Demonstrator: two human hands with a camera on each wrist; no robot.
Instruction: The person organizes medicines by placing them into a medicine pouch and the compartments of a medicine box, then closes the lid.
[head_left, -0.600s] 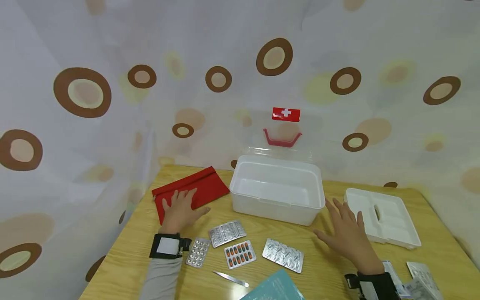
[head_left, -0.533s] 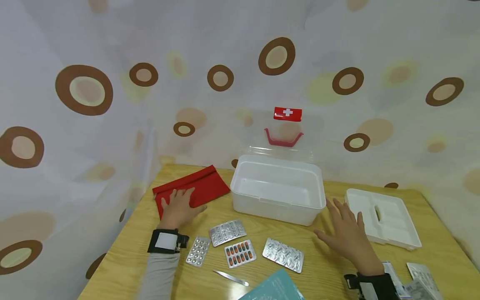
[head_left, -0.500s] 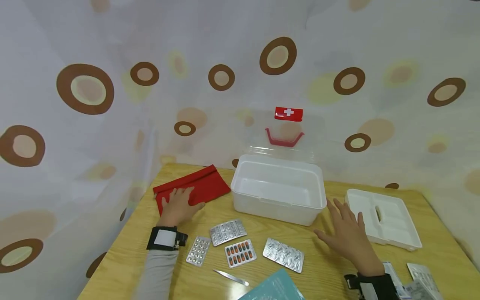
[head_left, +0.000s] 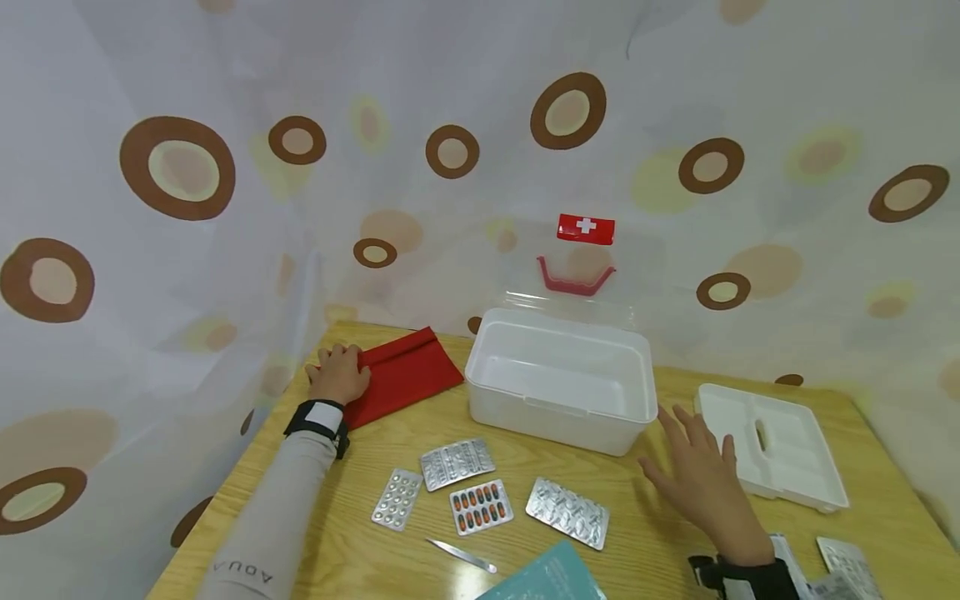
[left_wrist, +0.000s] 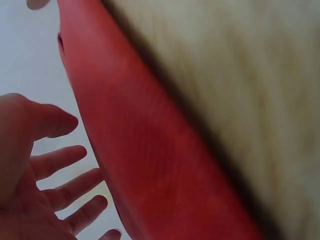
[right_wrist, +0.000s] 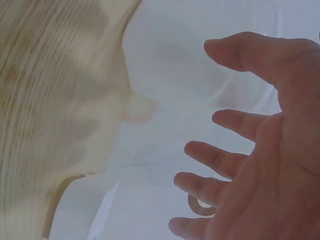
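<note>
A flat red fabric pouch (head_left: 408, 375) lies at the far left of the table. Over its left end is my left hand (head_left: 337, 375); the left wrist view shows its fingers (left_wrist: 75, 192) spread beside the pouch's edge. Whether they touch it I cannot tell. An uncovered white plastic box (head_left: 558, 421) stands at the back middle. Between its right front corner and a white compartment tray (head_left: 798, 442), my right hand (head_left: 705, 492) hovers with fingers extended and holds nothing. The right wrist view shows its palm and fingers (right_wrist: 215, 157) spread near white plastic.
Several blister packs lie in front of the box, among them one with orange-and-dark capsules (head_left: 481, 507). A slim pointed metal tool (head_left: 461, 556) and a teal packet (head_left: 547, 579) lie nearer. Behind the box rises a clear lid with a red handle (head_left: 573, 287).
My left hand has moved left and away, from the pouch's front middle to its left end. The right hand has stayed almost in place. The head view has shifted slightly.
</note>
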